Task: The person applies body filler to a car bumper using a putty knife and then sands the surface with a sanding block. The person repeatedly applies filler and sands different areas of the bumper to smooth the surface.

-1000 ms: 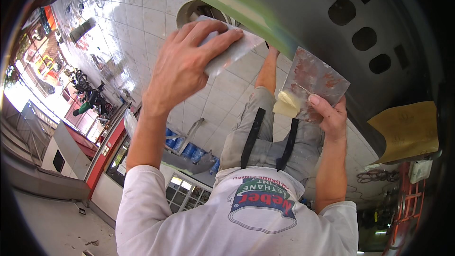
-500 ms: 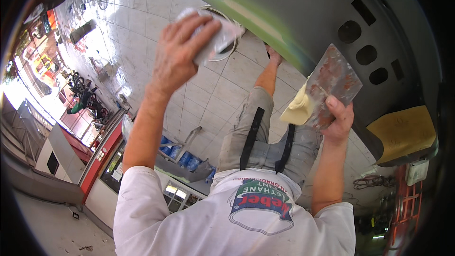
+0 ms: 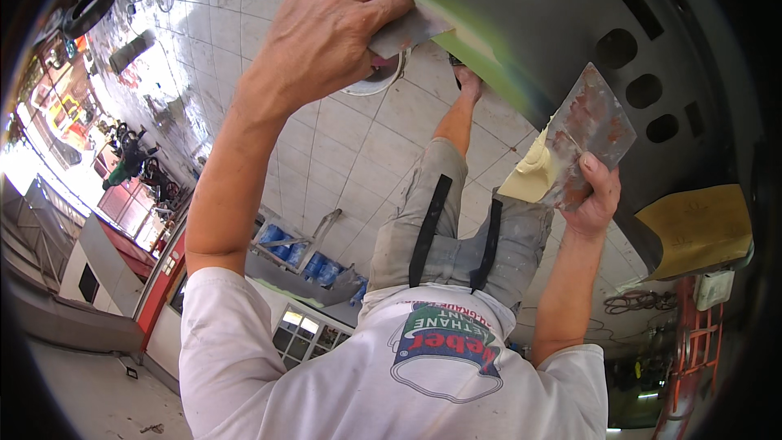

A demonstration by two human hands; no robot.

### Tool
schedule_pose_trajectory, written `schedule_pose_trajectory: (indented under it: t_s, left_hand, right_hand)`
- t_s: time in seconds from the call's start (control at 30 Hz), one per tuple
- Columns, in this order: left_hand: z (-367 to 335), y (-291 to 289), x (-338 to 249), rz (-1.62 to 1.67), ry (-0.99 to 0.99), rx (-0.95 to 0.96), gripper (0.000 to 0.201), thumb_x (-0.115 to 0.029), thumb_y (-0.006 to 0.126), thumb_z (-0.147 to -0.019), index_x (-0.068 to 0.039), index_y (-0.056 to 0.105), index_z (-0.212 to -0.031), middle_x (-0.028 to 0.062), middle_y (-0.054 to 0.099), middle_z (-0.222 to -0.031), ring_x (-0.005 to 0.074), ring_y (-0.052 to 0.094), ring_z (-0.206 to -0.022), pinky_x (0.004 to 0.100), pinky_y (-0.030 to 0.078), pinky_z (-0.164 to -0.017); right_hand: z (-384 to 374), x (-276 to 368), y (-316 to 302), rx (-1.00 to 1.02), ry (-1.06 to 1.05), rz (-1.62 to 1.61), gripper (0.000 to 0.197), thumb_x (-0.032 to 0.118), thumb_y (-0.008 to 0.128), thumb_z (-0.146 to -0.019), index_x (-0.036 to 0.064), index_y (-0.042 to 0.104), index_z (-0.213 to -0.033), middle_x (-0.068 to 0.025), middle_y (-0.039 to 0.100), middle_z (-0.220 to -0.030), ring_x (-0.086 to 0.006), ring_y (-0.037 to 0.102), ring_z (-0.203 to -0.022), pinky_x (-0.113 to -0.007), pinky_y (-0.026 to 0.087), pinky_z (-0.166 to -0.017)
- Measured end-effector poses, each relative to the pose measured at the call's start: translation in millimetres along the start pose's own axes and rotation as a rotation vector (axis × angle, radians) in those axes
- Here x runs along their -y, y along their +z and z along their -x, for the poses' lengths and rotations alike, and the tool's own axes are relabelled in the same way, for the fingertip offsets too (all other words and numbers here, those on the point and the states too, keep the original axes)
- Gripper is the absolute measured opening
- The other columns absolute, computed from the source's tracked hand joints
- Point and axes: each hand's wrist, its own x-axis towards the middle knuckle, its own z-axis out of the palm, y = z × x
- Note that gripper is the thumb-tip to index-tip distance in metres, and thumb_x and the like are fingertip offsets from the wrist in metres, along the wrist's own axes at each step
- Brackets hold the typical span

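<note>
My left hand (image 3: 326,45) is closed on a thin grey putty spreader (image 3: 414,31), its fingers lying across the top. The spreader's edge lies against, or very near, the green and pale yellow band (image 3: 485,57) along the grey body panel (image 3: 538,0); contact is hard to make out. In my right hand (image 3: 596,195) is a flat, diamond-angled metal putty plate (image 3: 601,126) with reddish-brown smears, the thumb pressed on its face. A thick lump of pale yellow putty (image 3: 533,173) sits at its left edge. The plate hangs in front of the panel's near side.
A round white-rimmed bucket (image 3: 379,85) stands on the tiled floor (image 3: 342,147) behind my left hand. Brown sandpaper (image 3: 696,232) lies on the panel at right, near an orange metal frame (image 3: 692,350). Blue containers (image 3: 301,253) are at lower left.
My left hand has moved the spreader farther out and to the right, onto or close to the panel's band. My right hand, with the plate and putty, has shifted slightly right.
</note>
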Motion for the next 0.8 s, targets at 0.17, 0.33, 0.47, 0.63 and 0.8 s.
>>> schedule_pose_trajectory:
  t_s: [0.17, 0.33, 0.47, 0.63, 0.8]
  left_hand:
    - [47.6, -9.9, -6.9, 0.162, -0.044, 0.087, 0.054, -0.008, 0.077, -0.089, -0.017, 0.074, -0.142, 0.0048, 0.072, -0.143, 0.0270, 0.066, -0.134, 0.0465, 0.054, -0.107]
    - [93.3, -1.9, -80.8, 1.085, 0.043, -0.245, 0.064, -0.003, 0.076, -0.090, -0.021, 0.070, -0.151, 0.0134, 0.064, -0.149, 0.0376, 0.062, -0.138, 0.0502, 0.054, -0.114]
    - [128.4, 55.0, -97.7, 0.945, -0.096, -0.196, 0.060, -0.003, 0.077, -0.091, -0.018, 0.071, -0.149, 0.0131, 0.063, -0.152, 0.0370, 0.060, -0.141, 0.0474, 0.052, -0.115]
    - [137.3, 76.9, -71.2, 1.002, -0.365, -0.336, 0.055, 0.008, 0.070, -0.096, -0.011, 0.071, -0.148, 0.0152, 0.063, -0.153, 0.0336, 0.060, -0.143, 0.0408, 0.050, -0.117]
    - [131.7, 89.1, -64.6, 0.965, -0.392, -0.537, 0.060, -0.004, 0.081, -0.091, -0.021, 0.073, -0.148, 0.0087, 0.063, -0.152, 0.0354, 0.059, -0.139, 0.0456, 0.050, -0.116]
  right_hand:
    - [2.0, -9.3, 16.1, 0.046, 0.039, -0.114, 0.060, 0.011, 0.067, -0.098, -0.0035, 0.052, -0.155, -0.0145, 0.068, -0.145, -0.0282, 0.069, -0.129, -0.044, 0.053, -0.113]
    - [3.3, -42.7, 57.9, 0.020, 0.160, -0.183, 0.056, 0.011, 0.066, -0.103, -0.0024, 0.052, -0.156, -0.0142, 0.069, -0.144, -0.0275, 0.070, -0.129, -0.044, 0.056, -0.112]
    - [4.3, -32.3, 65.2, 0.054, 0.131, -0.216, 0.059, 0.010, 0.067, -0.100, -0.0036, 0.052, -0.155, -0.0160, 0.069, -0.144, -0.0285, 0.070, -0.129, -0.044, 0.056, -0.111]
    - [8.4, 2.9, 49.1, 0.063, 0.067, 0.066, 0.059, 0.011, 0.069, -0.102, -0.0044, 0.051, -0.156, -0.0157, 0.067, -0.145, -0.0282, 0.069, -0.130, -0.042, 0.054, -0.113]
    - [8.5, -4.3, 61.2, 0.059, 0.008, 0.316, 0.054, 0.019, 0.066, -0.111, -0.0045, 0.050, -0.156, -0.0148, 0.065, -0.148, -0.0270, 0.068, -0.132, -0.045, 0.055, -0.112]
